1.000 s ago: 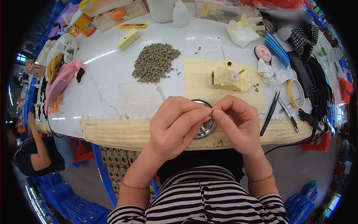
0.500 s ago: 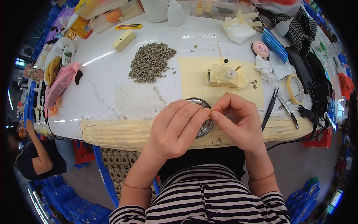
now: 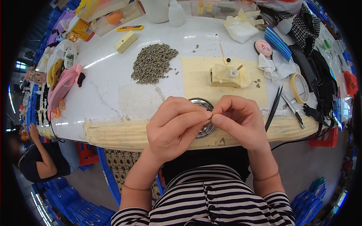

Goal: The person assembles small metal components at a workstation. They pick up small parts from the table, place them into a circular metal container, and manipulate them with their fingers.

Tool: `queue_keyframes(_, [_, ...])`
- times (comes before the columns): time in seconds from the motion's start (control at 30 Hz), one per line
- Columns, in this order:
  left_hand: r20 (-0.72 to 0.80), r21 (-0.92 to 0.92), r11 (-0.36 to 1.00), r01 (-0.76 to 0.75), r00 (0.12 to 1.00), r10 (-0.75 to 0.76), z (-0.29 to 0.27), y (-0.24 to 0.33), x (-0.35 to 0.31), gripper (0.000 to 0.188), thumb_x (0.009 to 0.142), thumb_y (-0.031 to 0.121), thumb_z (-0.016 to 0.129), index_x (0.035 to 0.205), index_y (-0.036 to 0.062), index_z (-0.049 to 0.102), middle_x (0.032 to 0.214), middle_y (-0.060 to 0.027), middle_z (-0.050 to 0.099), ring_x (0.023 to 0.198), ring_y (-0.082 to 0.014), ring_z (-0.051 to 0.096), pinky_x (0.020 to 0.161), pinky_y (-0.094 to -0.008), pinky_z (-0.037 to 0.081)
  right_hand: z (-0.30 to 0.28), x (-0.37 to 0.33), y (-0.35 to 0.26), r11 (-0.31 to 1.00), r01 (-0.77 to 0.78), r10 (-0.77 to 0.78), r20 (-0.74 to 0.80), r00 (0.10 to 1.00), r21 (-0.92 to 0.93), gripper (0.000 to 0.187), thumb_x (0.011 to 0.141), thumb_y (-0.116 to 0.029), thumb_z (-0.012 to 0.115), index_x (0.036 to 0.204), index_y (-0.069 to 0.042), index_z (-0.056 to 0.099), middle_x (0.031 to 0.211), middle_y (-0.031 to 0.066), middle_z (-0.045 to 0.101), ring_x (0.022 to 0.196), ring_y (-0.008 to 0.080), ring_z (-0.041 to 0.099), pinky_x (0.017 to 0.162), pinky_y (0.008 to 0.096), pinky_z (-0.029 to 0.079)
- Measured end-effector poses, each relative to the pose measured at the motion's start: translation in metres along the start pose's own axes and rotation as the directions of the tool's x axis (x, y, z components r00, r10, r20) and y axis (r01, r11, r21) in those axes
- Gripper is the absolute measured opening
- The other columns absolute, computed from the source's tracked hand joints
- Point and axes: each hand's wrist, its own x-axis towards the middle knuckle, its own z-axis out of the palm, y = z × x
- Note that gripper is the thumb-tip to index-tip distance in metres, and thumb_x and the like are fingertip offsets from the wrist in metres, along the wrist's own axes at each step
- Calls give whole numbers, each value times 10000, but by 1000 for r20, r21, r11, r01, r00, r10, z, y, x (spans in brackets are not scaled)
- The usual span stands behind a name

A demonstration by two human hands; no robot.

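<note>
Near the table's front edge, my left hand (image 3: 171,130) and my right hand (image 3: 242,122) meet fingertip to fingertip, both closed in a pinch. Whatever they hold between them is too small to make out. Just beneath sits a round, shiny metal dish (image 3: 204,102), largely covered by my fingers, with small bits inside it. A heap of small grey metal parts (image 3: 152,63) lies farther off to the left. Beyond my right hand is a taped block (image 3: 222,79) with a small white pot and a stick on top.
Black tweezers (image 3: 274,109), a silver pen-shaped tool (image 3: 293,110) and a tape roll (image 3: 299,88) lie to the right. A pale yellow block (image 3: 126,41) and a pink mesh item (image 3: 65,86) are on the left. White bottles (image 3: 177,14) stand at the back. Another person (image 3: 44,162) sits at far left.
My left hand has turned slightly, with its fingers straighter and its knuckles a little raised. The fingertips of both hands stay together over the dish. The view has shifted slightly.
</note>
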Motion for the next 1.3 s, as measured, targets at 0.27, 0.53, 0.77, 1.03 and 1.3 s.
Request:
queue_keyframes(0.27, [-16,-60,998,22,1000,-23,-2,2,-1,284,708,-78,799,967,20,736,928,-85,697,814,-243,651,681,-323,523,1,2,3,978,-80,66,78,995,192,99,946,-60,703,1006,8,663,879,-12,659,784,30,594,687,183,473])
queue_keyframes(0.53, [-22,-90,996,5,1000,-7,-2,0,-1,305,705,-67,803,990,28,750,944,-85,697,818,-238,648,686,-318,523,2,2,4,973,-97,82,81,993,210,93,942,-66,705,994,3,670,871,-16,658,770,28,583,681,191,471])
queue_keyframes(0.77, [-25,177,978,-112,993,118,7,-4,-1,314,683,-30,810,987,9,744,920,-92,685,788,-256,647,662,-325,536,0,1,-10,842,250,-290,-10,957,-477,67,863,-25,719,892,23,682,806,38,670,730,109,617,674,261,500])
queue_keyframes(1.03, [-11,274,952,-136,989,144,12,-1,-1,309,670,-44,814,965,-13,729,892,-101,677,760,-264,647,638,-334,549,3,1,-13,611,347,-465,32,885,-711,69,811,2,731,866,4,690,768,79,659,701,200,629,653,299,506])
queue_keyframes(1.3, [-54,163,981,-103,992,113,7,-1,0,300,656,-53,819,939,5,738,892,-86,688,751,-245,657,634,-316,546,4,0,-13,795,285,-335,5,942,-536,69,844,-20,733,888,23,700,775,72,679,696,140,653,653,264,517])
